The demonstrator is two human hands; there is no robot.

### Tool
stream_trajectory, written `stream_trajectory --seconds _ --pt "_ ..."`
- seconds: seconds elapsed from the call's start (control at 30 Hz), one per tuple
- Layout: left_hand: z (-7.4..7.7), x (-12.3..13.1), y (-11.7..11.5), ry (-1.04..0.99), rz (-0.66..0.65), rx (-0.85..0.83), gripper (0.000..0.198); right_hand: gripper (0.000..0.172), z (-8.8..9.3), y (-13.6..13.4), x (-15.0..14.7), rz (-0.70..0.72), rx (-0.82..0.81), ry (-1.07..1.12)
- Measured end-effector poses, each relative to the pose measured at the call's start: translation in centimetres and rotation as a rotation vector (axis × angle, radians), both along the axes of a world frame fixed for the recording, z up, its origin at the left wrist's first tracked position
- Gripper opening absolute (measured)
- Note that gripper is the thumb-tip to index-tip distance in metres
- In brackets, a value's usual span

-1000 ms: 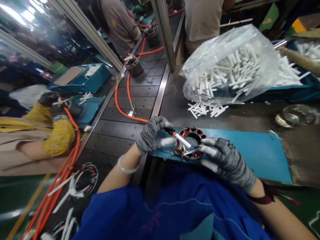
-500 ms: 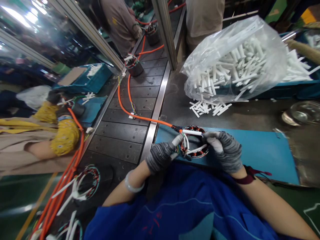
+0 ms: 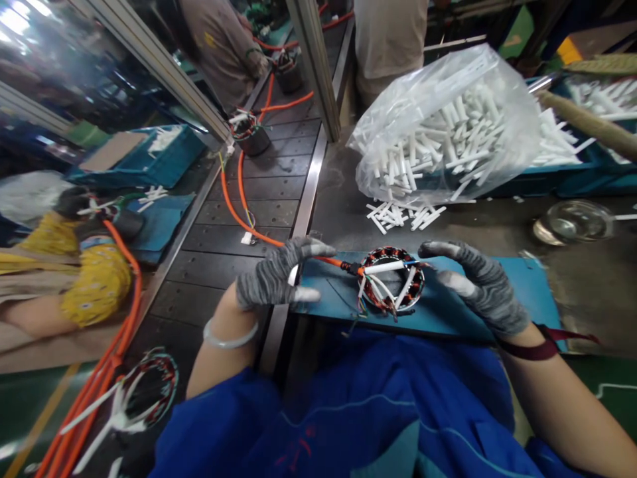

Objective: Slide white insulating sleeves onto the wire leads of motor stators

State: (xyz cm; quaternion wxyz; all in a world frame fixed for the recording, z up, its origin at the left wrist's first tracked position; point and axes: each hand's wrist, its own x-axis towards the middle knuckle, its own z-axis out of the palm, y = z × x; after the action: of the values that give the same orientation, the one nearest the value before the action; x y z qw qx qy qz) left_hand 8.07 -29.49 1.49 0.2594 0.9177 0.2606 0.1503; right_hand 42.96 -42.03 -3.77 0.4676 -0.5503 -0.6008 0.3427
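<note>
Bench edge: In the head view, a bright metal strip (image 3: 309, 189) separates the dark slatted conveyor (image 3: 209, 265) from the workbench.
Blue mat: A flat, teal-blue sheet (image 3: 530, 285) lines the bench's near edge, reaching rightward past the work.
Beyond the mat: Loose white tubes (image 3: 405, 216) lie across a dark band of bench, before a clear plastic bag (image 3: 428, 143) filled with more; a round clear glass bowl (image 3: 572, 222) sits to the right.
Wound ring: A copper-and-black wire-wound ring (image 3: 388, 254) lies on the mat, between the two hands.
Orange cable: A thick orange cable (image 3: 269, 238) crosses the strip and reaches the ring's left side.
White sleeve: A slim white tube (image 3: 385, 267) lies across the ring's top, a thin blue wire (image 3: 411, 263) emerging from its right end.
Left hand: The grey-gloved left hand (image 3: 271, 272) spreads thumb from fingers beside the cable; contact cannot be told.
Right hand: The grey-gloved right hand (image 3: 480, 285) parts thumb and fingers, the wire's tip near the gap.
</note>
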Motion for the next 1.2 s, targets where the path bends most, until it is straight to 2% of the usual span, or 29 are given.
stream_trajectory --seconds 0.1,0.23,0.33,0.47,0.63,0.83,0.93,1.1,1.2 --pt "-1.1 3.0 -0.2 -0.119 0.138 0.018 0.048 0.046 0.5 -0.5 0.3 0.046 -0.053 0.133" --pt "-2.5 8.7 -1.8 -0.015 0.059 0.123 0.047 0.04 0.0 0.4 -0.6 0.168 -0.094 0.24" --pt "-2.4 10.6 -3.0 0.06 0.057 0.154 0.038 0.036 -0.4 1.3 -1.0 0.241 -0.12 0.274" --pt "-3.0 9.9 -4.0 0.007 0.111 0.055 0.033 0.036 0.5 2.5 -1.3 0.313 -0.181 0.29" --pt "-4.0 9.1 -4.4 -0.003 0.136 0.053 0.027 0.038 2.1 3.7 -2.4 0.31 -0.316 0.192" --pt "-3.4 8.6 -4.5 -0.082 0.092 0.109 0.029 0.037 3.1 4.2 -2.9 0.393 -0.346 0.069" --pt "-3.1 8.3 -4.4 -0.08 0.051 0.102 0.033 0.037 3.0 4.4 -3.2 0.428 -0.271 -0.02" --pt "-2.6 8.4 -4.1 -0.019 0.015 0.004 0.037 0.041 1.5 4.4 -3.7 0.292 -0.185 -0.114" --pt "-2.2 8.5 -4.0 0.058 0.032 -0.035 0.036 0.039 0.9 4.3 -3.2 0.286 -0.2 -0.082"
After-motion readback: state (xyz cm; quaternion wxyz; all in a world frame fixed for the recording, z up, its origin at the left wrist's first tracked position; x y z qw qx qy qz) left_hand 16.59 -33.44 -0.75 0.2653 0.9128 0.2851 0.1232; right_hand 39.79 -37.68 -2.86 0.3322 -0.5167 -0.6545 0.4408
